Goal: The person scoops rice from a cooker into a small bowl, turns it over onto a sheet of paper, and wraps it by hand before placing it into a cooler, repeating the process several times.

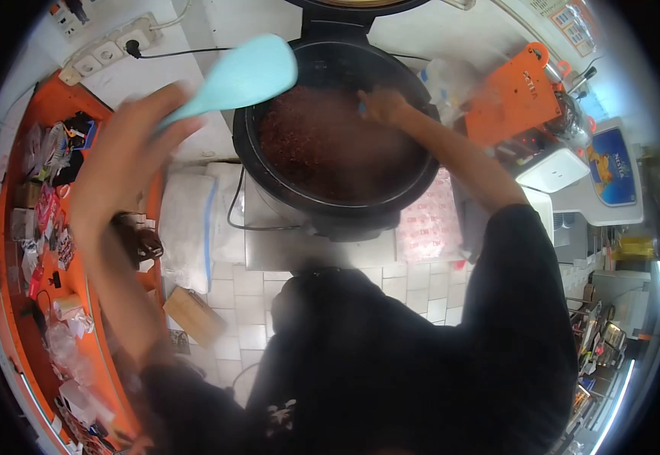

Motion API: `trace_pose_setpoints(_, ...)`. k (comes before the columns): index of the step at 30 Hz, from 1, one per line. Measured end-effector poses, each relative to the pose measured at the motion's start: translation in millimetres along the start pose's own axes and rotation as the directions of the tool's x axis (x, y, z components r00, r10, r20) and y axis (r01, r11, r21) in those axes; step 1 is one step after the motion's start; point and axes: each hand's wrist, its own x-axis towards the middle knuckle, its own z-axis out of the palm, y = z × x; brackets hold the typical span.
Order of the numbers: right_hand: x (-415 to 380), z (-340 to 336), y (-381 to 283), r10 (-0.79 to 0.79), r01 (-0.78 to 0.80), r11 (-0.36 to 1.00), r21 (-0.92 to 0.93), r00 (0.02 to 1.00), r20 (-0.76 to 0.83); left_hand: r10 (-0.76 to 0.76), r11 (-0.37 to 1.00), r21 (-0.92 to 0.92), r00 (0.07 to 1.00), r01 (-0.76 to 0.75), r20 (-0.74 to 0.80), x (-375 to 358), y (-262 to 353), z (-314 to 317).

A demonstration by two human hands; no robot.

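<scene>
My left hand, blurred by motion, is closed around the handle of a light blue rice paddle. The paddle's broad blade is held up over the left rim of a large black rice cooker. Dark reddish grains, like cooked red rice, fill the cooker, and steam hazes them. My right hand reaches inside the cooker at the upper right. Its fingers are closed on a blue-handled utensil, of which only a small blue bit shows; the rest is hidden by the hand and steam.
The cooker's raised lid stands at the back. A power strip with a black cord lies at upper left. Orange shelving full of small items is on the left, with folded white sacks beside it. An orange machine stands at right.
</scene>
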Motion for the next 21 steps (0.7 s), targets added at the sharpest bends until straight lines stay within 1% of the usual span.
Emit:
trace_pose_setpoints(1, 0, -2, 2, -0.006, 0.006, 1.0, -0.006, 1.0, 0.008, -0.101, 0.988, -0.121, 0.995, 0.097, -0.023, -32, -4, -9)
trace_pose_setpoints(2, -3, -5, 4, -0.043, 0.044, 0.999, -0.001, 0.997, 0.068, -0.204, 0.951, -0.242, 0.979, 0.191, -0.029, -68, -11, -14)
trace_pose_setpoints(3, -9, -4, 5, -0.076, 0.074, 0.997, 0.015, 0.989, 0.13, -0.359, 0.867, -0.412, 0.924, 0.28, -0.129, -111, -24, -3)
trace_pose_setpoints(4, -17, 2, 6, -0.071, 0.069, 0.997, 0.018, 0.988, 0.138, -0.511, 0.752, -0.574, 0.836, 0.324, -0.198, -155, -42, 19)
trace_pose_setpoints(5, -27, 5, 7, -0.128, 0.13, 0.992, 0.007, 0.968, 0.218, -0.514, 0.753, -0.591, 0.819, 0.29, -0.253, -195, -58, 39)
trace_pose_setpoints(6, -37, 7, 6, -0.181, 0.189, 0.982, 0.004, 0.937, 0.299, -0.526, 0.729, -0.61, 0.825, 0.31, -0.208, -228, -72, 51)
trace_pose_setpoints(7, -46, 7, 0, -0.175, 0.184, 0.983, 0.0, 0.936, 0.306, -0.538, 0.702, -0.629, 0.828, 0.335, -0.16, -253, -81, 63)
trace_pose_setpoints(9, -66, 8, -14, -0.277, 0.255, 0.961, 0.107, 0.885, 0.373, -0.652, 0.59, -0.762, 0.715, 0.268, -0.254, -278, -69, 107)
trace_pose_setpoints(10, -76, 2, -25, -0.278, 0.258, 0.96, 0.104, 0.881, 0.384, -0.725, 0.486, -0.806, 0.671, 0.338, -0.156, -284, -63, 119)
trace_pose_setpoints(11, -84, -6, -36, -0.299, 0.236, 0.952, 0.197, 0.858, 0.417, -0.785, 0.372, -0.835, 0.618, 0.404, -0.051, -290, -59, 131)
trace_pose_setpoints(12, -92, -17, -50, -0.321, 0.207, 0.935, 0.288, 0.836, 0.444, -0.853, 0.267, -0.878, 0.522, 0.398, -0.022, -294, -59, 150)
trace_pose_setpoints(13, -103, -28, -71, -0.324, 0.21, 0.935, 0.286, 0.833, 0.448, -0.79, 0.294, -0.879, 0.613, 0.376, -0.002, -294, -61, 161)
trace_pose_setpoints(15, -112, -47, -110, -0.346, 0.213, 0.922, 0.323, 0.827, 0.442, -0.786, 0.2, -0.91, 0.614, 0.364, 0.073, -287, -60, 181)
trace_pose_setpoints(16, -103, -41, -116, -0.355, 0.221, 0.919, 0.326, 0.821, 0.447, -0.792, 0.193, -0.909, 0.605, 0.37, 0.078, -285, -58, 188)
trace_pose_setpoints(18, -74, -25, -118, -0.459, 0.208, 0.831, 0.516, 0.779, 0.427, -0.778, 0.135, -0.92, 0.614, 0.369, 0.132, -273, -60, 198)
trace_pose_setpoints(19, -63, -22, -123, -0.464, 0.209, 0.828, 0.52, 0.777, 0.426, -0.781, 0.135, -0.918, 0.61, 0.373, 0.133, -268, -63, 201)
trace_pose_setpoints(21, -45, -15, -129, -0.525, 0.255, 0.73, 0.634, 0.803, 0.281, -0.716, 0.169, -0.916, 0.684, 0.365, 0.14, -257, -70, 203)
